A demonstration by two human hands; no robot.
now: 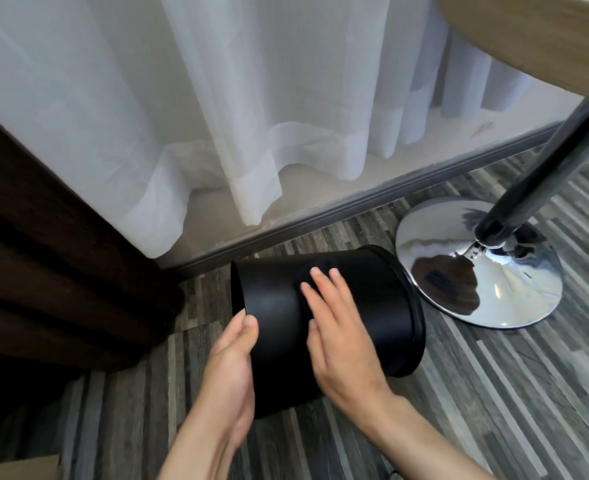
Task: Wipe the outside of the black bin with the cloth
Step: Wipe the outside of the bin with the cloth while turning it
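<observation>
The black bin (372, 296) lies on its side on the striped wood floor, its base to the left and its rimmed mouth to the right. My left hand (232, 368) grips the base end, thumb on the edge. My right hand (338, 327) lies flat on the bin's upper side, fingers spread, pressing a dark cloth (320, 266) against it. The cloth is nearly the same colour as the bin and mostly hidden under my fingers.
A chrome table base (514, 285) with a dark pole (542, 168) stands right beside the bin's mouth. A wooden tabletop (542, 32) overhangs at top right. White sheer curtains (216, 116) hang behind. Dark brown drapes (43, 254) fill the left.
</observation>
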